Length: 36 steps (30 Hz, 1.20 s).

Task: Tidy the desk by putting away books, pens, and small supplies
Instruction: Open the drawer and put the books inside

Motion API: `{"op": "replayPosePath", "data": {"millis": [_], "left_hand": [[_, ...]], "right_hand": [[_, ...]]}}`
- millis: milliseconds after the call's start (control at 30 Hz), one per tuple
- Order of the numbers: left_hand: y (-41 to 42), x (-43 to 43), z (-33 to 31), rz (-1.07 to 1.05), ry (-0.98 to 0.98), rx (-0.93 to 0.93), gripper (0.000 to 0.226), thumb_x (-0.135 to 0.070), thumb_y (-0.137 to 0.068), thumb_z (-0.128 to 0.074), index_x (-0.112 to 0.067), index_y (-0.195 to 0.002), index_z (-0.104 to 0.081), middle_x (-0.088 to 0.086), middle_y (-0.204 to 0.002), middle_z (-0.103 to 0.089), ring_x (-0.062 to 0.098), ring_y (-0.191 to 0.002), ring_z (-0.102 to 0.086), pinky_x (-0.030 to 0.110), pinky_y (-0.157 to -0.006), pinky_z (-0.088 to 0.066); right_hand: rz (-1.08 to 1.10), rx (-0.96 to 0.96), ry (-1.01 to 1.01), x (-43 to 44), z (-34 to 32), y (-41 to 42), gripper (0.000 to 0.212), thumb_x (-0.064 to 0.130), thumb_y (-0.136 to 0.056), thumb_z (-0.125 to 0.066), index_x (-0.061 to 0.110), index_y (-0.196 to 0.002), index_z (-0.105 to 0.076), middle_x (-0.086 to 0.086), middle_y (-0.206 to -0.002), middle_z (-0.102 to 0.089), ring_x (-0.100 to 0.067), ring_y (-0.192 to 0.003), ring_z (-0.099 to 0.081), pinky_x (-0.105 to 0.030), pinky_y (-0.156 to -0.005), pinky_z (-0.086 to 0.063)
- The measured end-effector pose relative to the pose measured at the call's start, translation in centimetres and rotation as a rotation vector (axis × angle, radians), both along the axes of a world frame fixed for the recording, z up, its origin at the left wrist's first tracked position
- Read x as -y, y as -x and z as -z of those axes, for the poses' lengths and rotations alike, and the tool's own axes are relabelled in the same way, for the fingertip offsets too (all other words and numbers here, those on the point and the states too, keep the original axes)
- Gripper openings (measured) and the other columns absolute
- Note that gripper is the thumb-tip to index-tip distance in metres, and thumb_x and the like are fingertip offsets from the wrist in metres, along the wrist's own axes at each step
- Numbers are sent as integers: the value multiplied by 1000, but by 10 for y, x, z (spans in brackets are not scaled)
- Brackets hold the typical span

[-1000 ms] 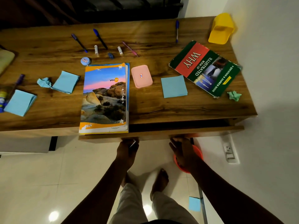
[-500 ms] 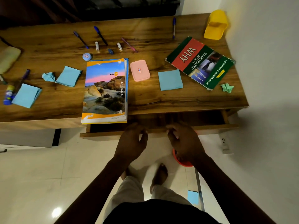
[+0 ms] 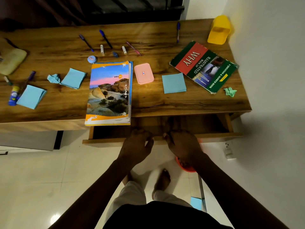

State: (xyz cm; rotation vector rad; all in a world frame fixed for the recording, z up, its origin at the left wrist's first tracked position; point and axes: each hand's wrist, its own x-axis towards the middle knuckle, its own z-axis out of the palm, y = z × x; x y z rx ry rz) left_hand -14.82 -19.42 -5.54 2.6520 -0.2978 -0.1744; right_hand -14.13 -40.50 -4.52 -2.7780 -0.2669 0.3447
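My left hand [image 3: 137, 146] and my right hand [image 3: 183, 146] both grip the front panel of the wooden drawer [image 3: 219, 135], which stands partly pulled out under the desk [image 3: 165, 103]. A landscape-cover notebook stack [image 3: 109, 93] overhangs the desk's front edge above the drawer's left end. The green and red "WHY" book [image 3: 203, 66] lies at the right. Several pens [image 3: 105, 38] lie along the back, with a pink case [image 3: 144, 73] and blue sticky notes [image 3: 173, 83] in the middle.
A yellow holder [image 3: 218, 29] stands at the back right corner by the wall. A glue stick [image 3: 14, 95], blue paper pads [image 3: 31, 96] and crumpled paper [image 3: 53, 78] lie at the left. An orange bin [image 3: 186, 167] sits on the floor under my right hand.
The drawer has slid farther out toward me. Both hands have moved from under its front panel to gripping its top edge.
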Motion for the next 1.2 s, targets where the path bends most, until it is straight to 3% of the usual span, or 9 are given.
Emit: {"op": "replayPosePath", "data": {"millis": [100,233,300,433,600,733,833,967,1200], "left_hand": [[6,0,2,-30,-16,15,23,-46,-92,-50,-31,-89,-68,-7,-101,-61,20,-109,-54,34,-81,-52],[15,5,1,5,32,-78,19,-43,-95,-55,-26,-92,-64,-6,-87,-65,15,-81,-63,29,-70,-50],[21,7,-1,-6,65,-155,17,-43,-97,-54,-27,-98,-61,-7,-85,-66,13,-77,-63,25,-63,-47],[30,8,-2,-40,51,-249,16,-42,-99,-51,-27,-98,-57,-7,-81,-64,11,-73,-62,28,-63,-52],[38,7,2,-17,61,-302,21,-36,-99,-52,-28,-109,-70,-9,-96,-72,7,-80,-64,15,-70,-47],[40,5,9,52,11,-340,38,-39,-90,-40,-32,-109,-71,-9,-104,-67,8,-92,-59,30,-85,-53],[43,5,7,69,18,-393,32,-34,-95,-45,-28,-112,-72,-7,-104,-68,7,-87,-58,23,-79,-47],[48,5,9,58,45,-419,24,-30,-95,-54,-24,-106,-74,-3,-101,-70,10,-86,-63,19,-73,-44],[49,0,5,19,111,-521,27,-38,-93,-59,-30,-115,-72,-10,-110,-71,7,-92,-65,18,-75,-47]], "right_hand": [[13,-49,-3,-1,-2,7,51,55,-98,-29,23,-90,-68,-3,-83,-72,-27,-78,-70,-41,-73,-59],[42,-169,-45,-3,-4,9,45,52,-98,-33,23,-88,-66,-1,-80,-70,-24,-76,-69,-42,-75,-59],[38,-216,-70,-4,-5,10,44,52,-100,-35,22,-88,-66,-1,-79,-69,-23,-75,-68,-41,-76,-59],[13,-313,-37,-5,-5,12,36,44,-105,-42,21,-95,-67,0,-84,-67,-21,-79,-66,-37,-78,-57],[-2,-319,-15,-5,0,19,37,43,-104,-44,22,-79,-61,-1,-74,-63,-17,-65,-56,-29,-67,-46],[-28,-348,-14,-4,-1,21,38,41,-105,-44,20,-76,-58,-4,-71,-61,-16,-60,-51,-30,-67,-47],[-52,-375,-24,-4,-2,21,41,40,-104,-45,15,-78,-62,-7,-70,-62,-17,-62,-53,-34,-71,-52],[-90,-375,-2,-3,1,24,39,39,-102,-49,22,-66,-49,3,-62,-50,-15,-60,-51,-34,-70,-50],[-154,-395,24,0,10,30,44,53,-88,-37,19,-75,-60,4,-66,-53,-20,-66,-59,-38,-75,-53]]}}
